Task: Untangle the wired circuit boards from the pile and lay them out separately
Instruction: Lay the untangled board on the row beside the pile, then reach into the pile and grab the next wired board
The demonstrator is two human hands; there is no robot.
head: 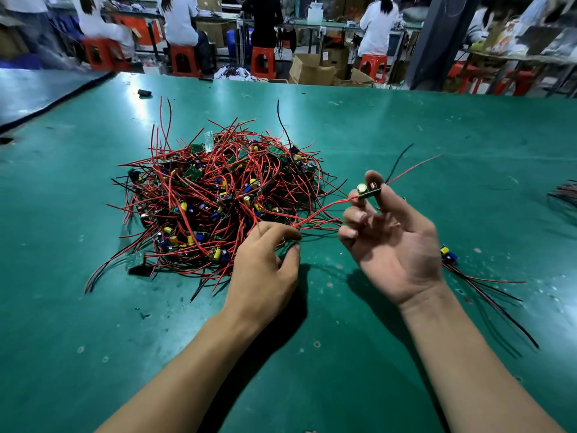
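Observation:
A tangled pile (218,198) of small green circuit boards with red and black wires lies on the green table (343,354). My right hand (393,245), palm up, pinches one small board (368,190) with a yellow-topped capacitor between its fingertips, above the table to the right of the pile. That board's red wire runs back down into the pile, and red and black wires stick out behind the fingers. My left hand (265,270) sits at the pile's near right edge, fingers curled round the red wires there.
A separated board (449,256) with long red and black wires lies on the table right of my right hand. More wires (565,195) show at the right edge. A small black object (144,93) lies far back. People sit on red stools beyond the table.

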